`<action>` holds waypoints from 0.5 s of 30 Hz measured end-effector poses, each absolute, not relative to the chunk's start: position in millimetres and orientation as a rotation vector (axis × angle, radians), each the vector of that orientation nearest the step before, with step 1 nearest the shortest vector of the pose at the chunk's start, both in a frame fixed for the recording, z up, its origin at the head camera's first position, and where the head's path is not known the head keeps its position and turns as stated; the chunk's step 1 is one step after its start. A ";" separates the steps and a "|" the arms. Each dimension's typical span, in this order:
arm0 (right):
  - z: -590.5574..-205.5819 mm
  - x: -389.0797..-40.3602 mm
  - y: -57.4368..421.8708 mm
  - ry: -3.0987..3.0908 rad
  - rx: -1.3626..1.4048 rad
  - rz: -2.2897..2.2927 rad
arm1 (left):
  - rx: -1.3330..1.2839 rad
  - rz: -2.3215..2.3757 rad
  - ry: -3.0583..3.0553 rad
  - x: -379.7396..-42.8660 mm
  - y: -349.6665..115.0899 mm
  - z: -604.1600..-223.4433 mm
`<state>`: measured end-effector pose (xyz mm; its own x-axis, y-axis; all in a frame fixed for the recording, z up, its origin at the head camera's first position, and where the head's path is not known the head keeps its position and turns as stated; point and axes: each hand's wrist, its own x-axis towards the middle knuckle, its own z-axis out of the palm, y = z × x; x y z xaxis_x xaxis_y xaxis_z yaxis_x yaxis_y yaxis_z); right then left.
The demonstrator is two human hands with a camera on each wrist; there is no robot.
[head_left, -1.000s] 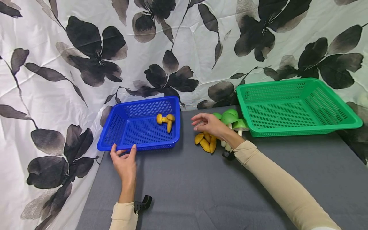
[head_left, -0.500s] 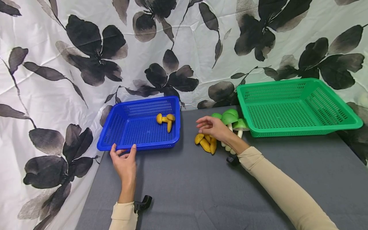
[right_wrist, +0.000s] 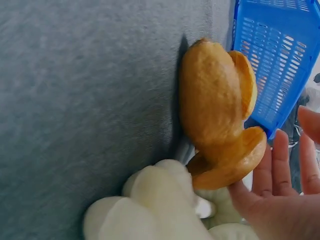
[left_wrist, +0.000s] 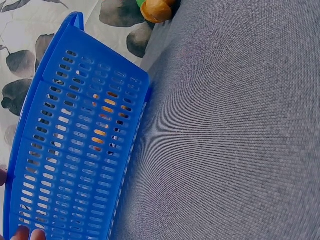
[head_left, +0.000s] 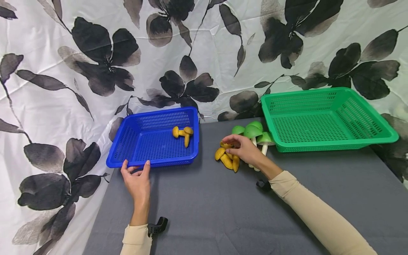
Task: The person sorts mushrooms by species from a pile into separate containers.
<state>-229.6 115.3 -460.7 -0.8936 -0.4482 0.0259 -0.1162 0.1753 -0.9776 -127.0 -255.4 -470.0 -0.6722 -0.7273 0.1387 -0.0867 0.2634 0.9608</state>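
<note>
My left hand [head_left: 137, 185] grips the near rim of a blue perforated basket [head_left: 159, 119], with fingertips [left_wrist: 21, 233] against its outer wall in the left wrist view. Two yellow mushrooms [head_left: 187, 141] lie inside on its right. My right hand [head_left: 248, 151] hovers over a small pile of yellow mushrooms [head_left: 226, 161] on the grey cloth, partly covering it. In the right wrist view the thumb stands apart from the fingers, and a mushroom [right_wrist: 212, 95] lies just beyond the fingertips. Green-capped mushrooms [head_left: 253, 131] with white stems [right_wrist: 155, 202] sit right beside the pile.
A green perforated basket [head_left: 318, 146] stands at the back right, its left end close to the green-capped mushrooms. Grey cloth [head_left: 204, 209] covers the table, and a floral curtain [head_left: 204, 42] hangs right behind both baskets.
My right hand has drawn back slightly to the right and lowered toward the yellow mushroom pile, uncovering more of it and of the green caps. The left hand has stayed at the blue basket's rim.
</note>
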 end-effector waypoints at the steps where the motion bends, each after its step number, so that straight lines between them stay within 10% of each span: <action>1: -462.4 -229.4 116.3 2.191 -0.558 -1.778 | 0.734 -1.438 -1.962 -126.9 -255.4 -470.1; 15: -479.1 -209.2 132.5 2.607 -0.722 -1.461 | 0.726 -1.443 -1.948 -127.1 -254.5 -469.5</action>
<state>-209.2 132.5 -479.1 -0.8875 -0.4298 0.1660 -0.3659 0.4385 -0.8209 -127.1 -254.5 -469.5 -0.6691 -0.7291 0.1438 -0.0747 0.2586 0.9631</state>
